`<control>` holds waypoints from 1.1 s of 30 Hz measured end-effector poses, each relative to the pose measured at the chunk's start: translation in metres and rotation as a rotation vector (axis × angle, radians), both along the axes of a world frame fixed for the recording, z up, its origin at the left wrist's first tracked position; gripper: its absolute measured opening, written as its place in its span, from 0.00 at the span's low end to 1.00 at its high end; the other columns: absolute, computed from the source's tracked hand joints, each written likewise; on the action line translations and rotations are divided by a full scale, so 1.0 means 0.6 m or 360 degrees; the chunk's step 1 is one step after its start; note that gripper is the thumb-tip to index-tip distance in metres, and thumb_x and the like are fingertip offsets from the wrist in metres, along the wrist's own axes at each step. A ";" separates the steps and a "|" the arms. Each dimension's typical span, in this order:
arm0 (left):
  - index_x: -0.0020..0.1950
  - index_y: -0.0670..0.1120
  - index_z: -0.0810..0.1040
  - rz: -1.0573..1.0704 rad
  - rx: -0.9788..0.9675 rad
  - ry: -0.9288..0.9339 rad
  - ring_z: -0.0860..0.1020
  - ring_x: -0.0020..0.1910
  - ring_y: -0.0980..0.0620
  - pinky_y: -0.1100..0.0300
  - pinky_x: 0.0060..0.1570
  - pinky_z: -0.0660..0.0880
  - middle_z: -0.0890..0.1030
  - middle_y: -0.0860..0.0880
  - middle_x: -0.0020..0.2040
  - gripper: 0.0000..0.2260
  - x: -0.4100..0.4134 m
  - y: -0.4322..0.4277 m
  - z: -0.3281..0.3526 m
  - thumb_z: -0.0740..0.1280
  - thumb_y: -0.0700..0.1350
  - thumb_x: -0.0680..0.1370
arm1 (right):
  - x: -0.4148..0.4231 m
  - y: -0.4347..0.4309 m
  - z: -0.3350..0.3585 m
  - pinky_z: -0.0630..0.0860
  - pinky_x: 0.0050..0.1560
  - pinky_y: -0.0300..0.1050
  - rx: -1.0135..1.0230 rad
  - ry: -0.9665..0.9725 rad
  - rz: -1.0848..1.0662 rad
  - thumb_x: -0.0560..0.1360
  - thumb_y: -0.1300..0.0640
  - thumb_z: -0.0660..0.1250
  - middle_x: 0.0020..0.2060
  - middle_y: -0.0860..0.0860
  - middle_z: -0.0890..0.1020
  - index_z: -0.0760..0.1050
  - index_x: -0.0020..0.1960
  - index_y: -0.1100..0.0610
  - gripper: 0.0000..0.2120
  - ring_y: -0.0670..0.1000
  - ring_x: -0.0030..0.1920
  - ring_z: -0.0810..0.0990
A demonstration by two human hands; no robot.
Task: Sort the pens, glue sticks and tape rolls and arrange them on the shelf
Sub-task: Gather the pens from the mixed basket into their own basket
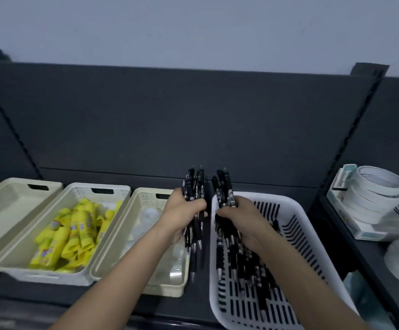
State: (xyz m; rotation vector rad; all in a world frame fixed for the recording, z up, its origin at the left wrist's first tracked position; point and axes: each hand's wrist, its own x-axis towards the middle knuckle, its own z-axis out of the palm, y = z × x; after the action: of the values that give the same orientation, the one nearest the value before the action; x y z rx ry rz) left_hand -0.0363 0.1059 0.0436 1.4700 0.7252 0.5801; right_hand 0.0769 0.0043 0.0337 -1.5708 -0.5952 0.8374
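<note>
Above the dark shelf, holding black pens upright in two lots: left bundle gripped in the left hand, right bundle gripped in the right hand, hands close but apart. Under the right hand, loose pens lying in the white basket. Further left, blurred tape rolls in a cream tray, then yellow glue sticks in a white tray.

One wide-angle view, worn on the head, looks forward and down from close above the dark shelf, facing its back panel and the wall above. Its edges bend, reaching from a cream tray at left to the tape rolls at far right.
</note>
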 end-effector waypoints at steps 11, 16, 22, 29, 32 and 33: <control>0.33 0.45 0.77 0.0267 0.0026 -0.0006 0.76 0.26 0.54 0.66 0.26 0.72 0.77 0.49 0.28 0.11 -0.246 0.222 0.011 0.65 0.30 0.69 | -0.221 0.267 0.004 0.80 0.35 0.51 -0.0007 0.0081 0.0231 0.70 0.69 0.65 0.33 0.57 0.83 0.80 0.42 0.59 0.07 0.55 0.33 0.82; 0.37 0.42 0.75 0.0329 -0.0005 0.0081 0.75 0.34 0.47 0.56 0.35 0.72 0.74 0.43 0.33 0.06 -0.359 0.348 0.010 0.65 0.32 0.70 | -0.334 0.386 -0.001 0.76 0.28 0.44 -0.0047 0.0167 0.0279 0.71 0.70 0.64 0.25 0.52 0.80 0.77 0.39 0.58 0.08 0.51 0.25 0.79; 0.37 0.42 0.76 0.0402 -0.0047 0.0183 0.78 0.30 0.47 0.61 0.27 0.75 0.77 0.46 0.29 0.06 -0.483 0.480 -0.002 0.67 0.32 0.71 | -0.452 0.510 0.000 0.80 0.39 0.55 -0.0135 0.0255 0.0237 0.72 0.69 0.65 0.41 0.64 0.78 0.73 0.55 0.69 0.11 0.59 0.37 0.80; 0.40 0.39 0.76 0.0422 -0.0117 0.0478 0.80 0.31 0.45 0.57 0.28 0.78 0.80 0.43 0.29 0.04 -0.574 0.614 -0.035 0.68 0.32 0.70 | -0.550 0.640 -0.023 0.80 0.39 0.53 -0.0253 0.0348 0.0206 0.71 0.70 0.64 0.41 0.62 0.78 0.73 0.53 0.68 0.10 0.60 0.37 0.80; 0.42 0.38 0.76 0.0414 -0.0145 0.0568 0.80 0.30 0.45 0.53 0.33 0.79 0.81 0.39 0.34 0.04 -0.591 0.643 -0.066 0.69 0.33 0.70 | -0.572 0.676 -0.045 0.81 0.45 0.59 -0.0338 0.0380 0.0152 0.71 0.70 0.64 0.44 0.63 0.80 0.72 0.51 0.65 0.09 0.62 0.43 0.81; 0.44 0.38 0.76 0.0411 -0.0161 0.0584 0.80 0.31 0.44 0.52 0.35 0.79 0.81 0.39 0.36 0.05 -0.595 0.651 -0.077 0.70 0.33 0.70 | -0.578 0.686 -0.053 0.81 0.46 0.60 -0.0362 0.0383 0.0133 0.71 0.70 0.64 0.45 0.63 0.80 0.72 0.50 0.64 0.08 0.63 0.44 0.82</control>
State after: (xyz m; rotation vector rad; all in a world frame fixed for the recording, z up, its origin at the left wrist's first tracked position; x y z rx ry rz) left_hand -0.3936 0.4964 -0.0025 1.4127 1.2276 0.4631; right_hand -0.2702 0.4158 0.0017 -1.6255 -0.4044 1.1715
